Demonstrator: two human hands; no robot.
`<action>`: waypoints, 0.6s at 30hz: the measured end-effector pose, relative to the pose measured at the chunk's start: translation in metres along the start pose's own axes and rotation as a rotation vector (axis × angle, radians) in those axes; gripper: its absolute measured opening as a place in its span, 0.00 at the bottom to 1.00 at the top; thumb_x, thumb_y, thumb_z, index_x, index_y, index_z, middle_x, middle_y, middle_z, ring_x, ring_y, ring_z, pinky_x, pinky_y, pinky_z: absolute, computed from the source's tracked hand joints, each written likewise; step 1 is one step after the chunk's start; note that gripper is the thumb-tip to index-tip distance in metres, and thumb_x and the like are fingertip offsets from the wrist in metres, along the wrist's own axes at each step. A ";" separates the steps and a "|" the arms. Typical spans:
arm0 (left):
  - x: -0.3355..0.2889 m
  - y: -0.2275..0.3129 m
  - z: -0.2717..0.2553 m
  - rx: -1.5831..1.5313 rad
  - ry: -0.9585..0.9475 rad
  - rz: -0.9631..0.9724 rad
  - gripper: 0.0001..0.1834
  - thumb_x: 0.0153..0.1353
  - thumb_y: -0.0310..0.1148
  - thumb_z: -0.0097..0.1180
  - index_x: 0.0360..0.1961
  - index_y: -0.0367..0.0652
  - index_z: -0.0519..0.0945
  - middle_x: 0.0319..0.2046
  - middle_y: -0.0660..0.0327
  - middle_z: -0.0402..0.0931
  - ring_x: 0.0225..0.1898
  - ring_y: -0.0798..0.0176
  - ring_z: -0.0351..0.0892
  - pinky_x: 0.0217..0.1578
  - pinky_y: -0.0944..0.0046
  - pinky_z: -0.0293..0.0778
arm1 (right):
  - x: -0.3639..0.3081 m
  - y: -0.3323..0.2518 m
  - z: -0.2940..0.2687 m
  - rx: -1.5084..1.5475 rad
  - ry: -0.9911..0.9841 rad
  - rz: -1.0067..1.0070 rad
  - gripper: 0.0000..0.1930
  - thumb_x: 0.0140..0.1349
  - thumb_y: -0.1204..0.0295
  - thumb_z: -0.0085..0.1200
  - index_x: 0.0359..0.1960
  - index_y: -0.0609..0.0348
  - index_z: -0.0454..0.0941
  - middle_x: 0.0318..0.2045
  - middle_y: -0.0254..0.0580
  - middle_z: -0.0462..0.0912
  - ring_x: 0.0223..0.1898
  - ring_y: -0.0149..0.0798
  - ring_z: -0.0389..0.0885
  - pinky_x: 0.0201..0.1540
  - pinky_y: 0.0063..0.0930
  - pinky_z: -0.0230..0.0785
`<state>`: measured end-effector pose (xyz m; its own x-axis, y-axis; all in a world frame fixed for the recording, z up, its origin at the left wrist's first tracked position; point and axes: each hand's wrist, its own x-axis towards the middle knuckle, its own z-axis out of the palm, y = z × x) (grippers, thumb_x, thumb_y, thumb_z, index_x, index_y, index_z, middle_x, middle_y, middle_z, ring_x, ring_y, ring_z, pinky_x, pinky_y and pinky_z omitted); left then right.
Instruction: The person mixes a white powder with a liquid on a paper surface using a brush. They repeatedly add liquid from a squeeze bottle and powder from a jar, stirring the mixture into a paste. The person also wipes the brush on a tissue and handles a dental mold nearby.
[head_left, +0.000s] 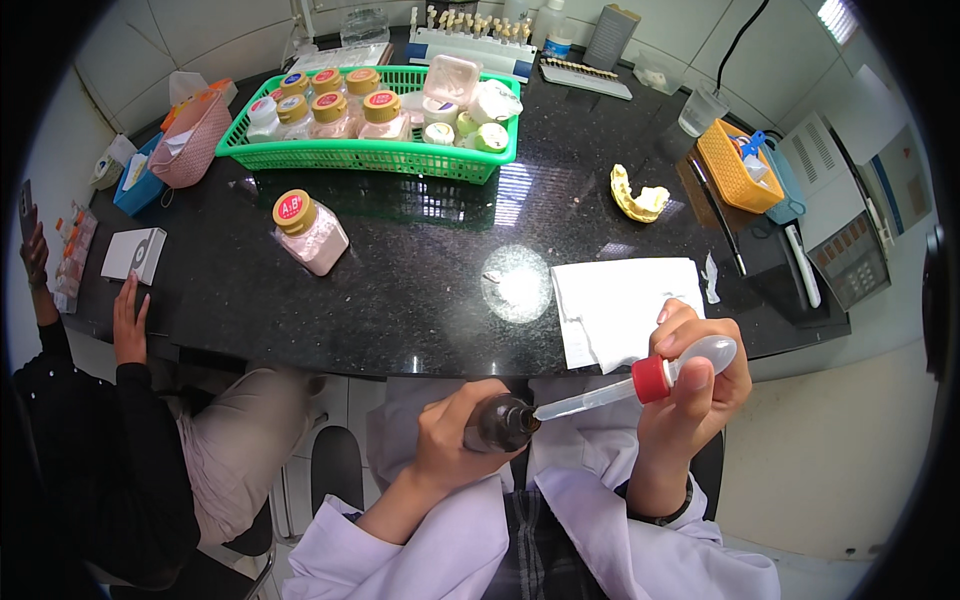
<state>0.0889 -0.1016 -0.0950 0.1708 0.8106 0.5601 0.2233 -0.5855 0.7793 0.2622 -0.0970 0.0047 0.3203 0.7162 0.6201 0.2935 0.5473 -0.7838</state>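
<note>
Black and shiny, the table (420, 300) carries a green basket (350, 157) and a folded white paper (600, 300). Before its near edge, the left hand (447, 432) wraps its fingers around a dark bottle (488, 426); the right hand (715, 388) has its fingers clamped on a dropper (590, 402), its tip at the bottle's mouth.

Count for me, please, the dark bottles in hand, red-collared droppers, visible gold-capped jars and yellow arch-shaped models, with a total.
Dark bottle, in the left hand: 1
Red-collared dropper, in the right hand: 1
Gold-capped jars: 7 (6 in the green basket, 1 outside it)
Yellow arch-shaped model: 1
Total: 10
</note>
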 end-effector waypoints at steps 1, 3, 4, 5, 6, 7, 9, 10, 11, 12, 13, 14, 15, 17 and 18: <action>0.000 0.000 0.000 -0.002 0.000 -0.003 0.22 0.37 0.26 0.72 0.36 0.42 0.76 0.25 0.62 0.80 0.24 0.64 0.83 0.26 0.69 0.78 | 0.001 0.000 0.001 -0.051 0.010 0.003 0.22 0.63 0.51 0.54 0.25 0.58 0.70 0.17 0.33 0.68 0.20 0.26 0.63 0.42 0.31 0.59; 0.000 0.000 -0.001 -0.010 0.002 -0.008 0.22 0.37 0.26 0.72 0.36 0.42 0.76 0.25 0.62 0.80 0.24 0.64 0.83 0.26 0.69 0.78 | 0.001 0.002 0.000 -0.019 0.022 0.007 0.21 0.63 0.51 0.54 0.25 0.58 0.70 0.17 0.33 0.68 0.20 0.26 0.63 0.42 0.30 0.59; 0.000 0.000 -0.001 -0.008 0.004 -0.007 0.22 0.37 0.26 0.73 0.36 0.41 0.76 0.25 0.61 0.80 0.24 0.64 0.83 0.26 0.69 0.78 | 0.001 0.002 0.000 -0.002 0.028 0.009 0.21 0.63 0.52 0.54 0.26 0.58 0.70 0.17 0.33 0.69 0.20 0.26 0.63 0.42 0.30 0.59; 0.000 0.000 0.000 -0.006 0.005 -0.006 0.22 0.37 0.26 0.73 0.36 0.41 0.76 0.25 0.61 0.80 0.24 0.64 0.83 0.26 0.69 0.78 | 0.001 0.002 0.000 -0.005 0.016 0.021 0.21 0.63 0.52 0.54 0.26 0.59 0.70 0.17 0.33 0.69 0.20 0.26 0.62 0.42 0.31 0.59; 0.000 0.000 0.000 -0.003 0.005 -0.005 0.22 0.38 0.26 0.73 0.36 0.41 0.76 0.25 0.61 0.80 0.24 0.64 0.84 0.26 0.69 0.78 | 0.001 0.002 0.002 -0.007 0.005 0.032 0.21 0.64 0.52 0.54 0.26 0.59 0.70 0.18 0.33 0.69 0.20 0.26 0.62 0.42 0.31 0.59; -0.001 0.000 -0.001 -0.017 -0.009 -0.015 0.24 0.38 0.26 0.74 0.38 0.41 0.76 0.27 0.60 0.80 0.26 0.63 0.84 0.27 0.68 0.78 | 0.001 0.002 0.003 -0.009 -0.006 0.044 0.21 0.64 0.52 0.53 0.26 0.59 0.70 0.18 0.33 0.69 0.20 0.26 0.62 0.43 0.31 0.59; -0.003 -0.001 -0.003 -0.042 -0.034 -0.036 0.26 0.39 0.26 0.75 0.41 0.40 0.77 0.29 0.59 0.82 0.28 0.62 0.85 0.30 0.67 0.78 | 0.001 0.002 0.005 -0.011 0.009 0.060 0.21 0.64 0.53 0.53 0.26 0.59 0.70 0.18 0.34 0.69 0.20 0.26 0.62 0.44 0.32 0.60; -0.003 -0.001 -0.003 -0.040 -0.025 -0.034 0.26 0.39 0.26 0.75 0.41 0.40 0.77 0.29 0.59 0.82 0.28 0.62 0.85 0.30 0.67 0.78 | 0.001 0.002 0.006 -0.013 0.016 0.067 0.20 0.65 0.54 0.53 0.26 0.59 0.70 0.19 0.34 0.69 0.20 0.26 0.62 0.45 0.33 0.60; -0.002 0.000 -0.003 -0.037 -0.014 -0.033 0.26 0.39 0.26 0.75 0.41 0.40 0.77 0.29 0.59 0.82 0.29 0.62 0.85 0.30 0.67 0.79 | 0.002 0.002 0.006 0.002 0.016 0.078 0.20 0.65 0.54 0.53 0.26 0.59 0.70 0.19 0.34 0.69 0.20 0.26 0.62 0.46 0.33 0.60; -0.002 0.001 -0.002 -0.035 -0.003 -0.031 0.26 0.38 0.26 0.75 0.41 0.40 0.76 0.29 0.59 0.82 0.29 0.62 0.85 0.30 0.67 0.79 | 0.002 0.001 0.006 0.016 0.015 0.089 0.20 0.65 0.54 0.52 0.25 0.59 0.70 0.19 0.34 0.69 0.20 0.26 0.62 0.47 0.34 0.60; 0.000 0.003 -0.002 -0.027 0.011 -0.039 0.25 0.39 0.26 0.74 0.40 0.40 0.76 0.28 0.59 0.81 0.28 0.63 0.85 0.29 0.68 0.79 | 0.004 0.001 0.006 0.023 0.015 0.094 0.20 0.65 0.54 0.52 0.26 0.59 0.70 0.19 0.34 0.68 0.20 0.26 0.62 0.48 0.35 0.60; 0.002 0.008 -0.002 -0.020 0.025 -0.046 0.24 0.39 0.25 0.73 0.39 0.40 0.75 0.27 0.59 0.81 0.26 0.64 0.84 0.29 0.69 0.79 | 0.004 0.002 0.006 0.028 0.017 0.100 0.20 0.66 0.54 0.52 0.26 0.59 0.70 0.19 0.34 0.68 0.20 0.26 0.62 0.49 0.35 0.61; 0.005 0.012 -0.002 -0.012 0.039 -0.053 0.22 0.39 0.24 0.72 0.37 0.40 0.75 0.26 0.60 0.81 0.25 0.65 0.84 0.28 0.69 0.79 | 0.005 0.004 0.006 0.026 0.020 0.100 0.21 0.66 0.53 0.51 0.27 0.59 0.70 0.18 0.34 0.67 0.20 0.26 0.62 0.50 0.36 0.61; 0.007 0.016 -0.003 -0.020 0.048 -0.092 0.22 0.40 0.24 0.72 0.37 0.40 0.75 0.26 0.59 0.81 0.26 0.65 0.84 0.29 0.69 0.79 | 0.009 0.005 0.008 0.053 0.037 0.122 0.21 0.67 0.53 0.50 0.28 0.60 0.69 0.18 0.34 0.66 0.20 0.27 0.62 0.52 0.37 0.61; 0.009 0.017 -0.004 -0.024 0.053 -0.112 0.22 0.40 0.24 0.72 0.37 0.39 0.74 0.27 0.59 0.81 0.26 0.64 0.84 0.29 0.69 0.79 | 0.012 0.004 0.009 0.081 0.051 0.145 0.21 0.67 0.52 0.50 0.29 0.60 0.69 0.18 0.34 0.66 0.20 0.27 0.62 0.53 0.38 0.62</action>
<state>0.0903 -0.1046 -0.0755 0.0949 0.8707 0.4826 0.2155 -0.4913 0.8439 0.2589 -0.0819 0.0086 0.3995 0.7683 0.5001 0.1685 0.4746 -0.8639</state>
